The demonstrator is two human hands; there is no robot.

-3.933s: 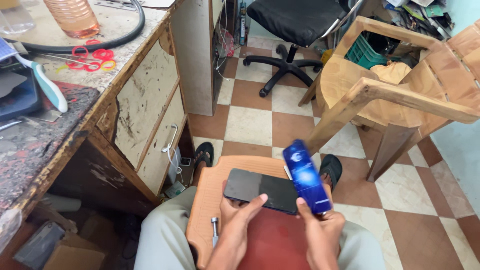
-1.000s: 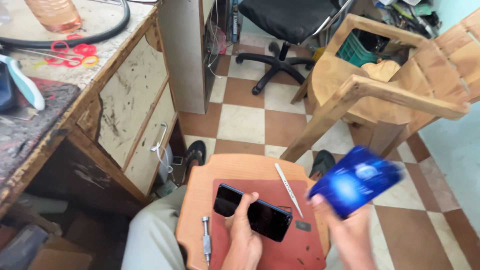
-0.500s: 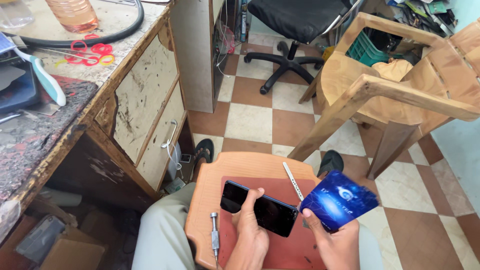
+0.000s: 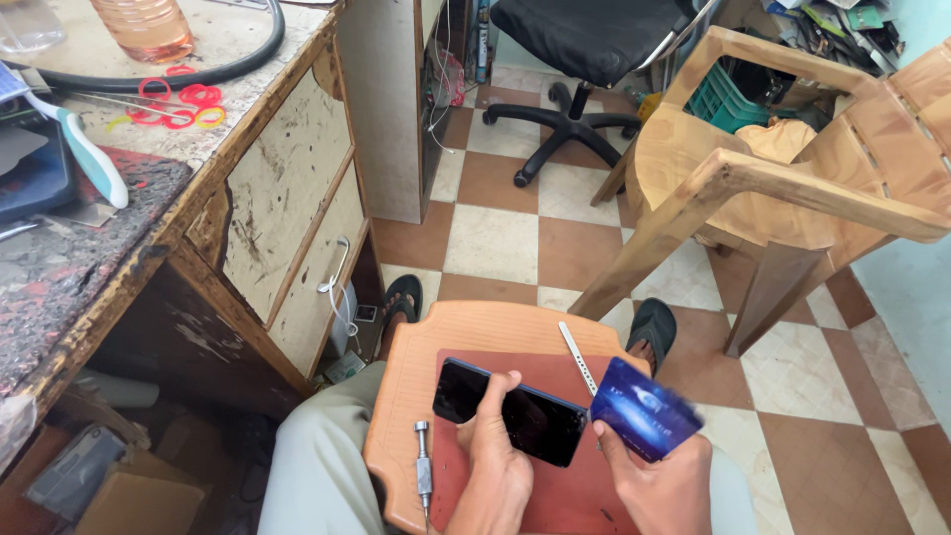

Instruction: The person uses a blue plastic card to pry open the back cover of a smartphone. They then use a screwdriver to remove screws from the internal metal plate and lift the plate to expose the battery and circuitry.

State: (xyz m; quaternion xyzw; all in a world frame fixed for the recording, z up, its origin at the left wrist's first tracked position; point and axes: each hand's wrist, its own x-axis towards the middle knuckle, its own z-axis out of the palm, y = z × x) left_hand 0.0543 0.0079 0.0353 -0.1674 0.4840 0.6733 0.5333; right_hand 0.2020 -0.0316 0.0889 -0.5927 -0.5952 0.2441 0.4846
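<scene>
A black smartphone (image 4: 515, 411) lies screen-up on a dark red mat (image 4: 555, 476) that covers an orange wooden board (image 4: 466, 332) resting on my lap. My left hand (image 4: 495, 456) presses down on the phone, fingers curled over its near edge. My right hand (image 4: 659, 485) holds a blue plastic card (image 4: 644, 406) just right of the phone, tilted and raised above the mat. A thin metal pry tool (image 4: 577, 357) lies on the board beyond the card. A small metal screwdriver (image 4: 424, 471) lies at the board's left edge.
A worn wooden desk (image 4: 149, 198) with drawers stands to my left, carrying red scissors (image 4: 178, 99), a bottle (image 4: 149, 25) and a black cable. A wooden armchair (image 4: 792, 168) stands at the right, a black office chair (image 4: 584, 59) beyond. The floor is checkered tile.
The blue card in my right hand swung from upright over the phone out to the right, then came back toward the phone's right edge. My left hand shifted onto the phone.
</scene>
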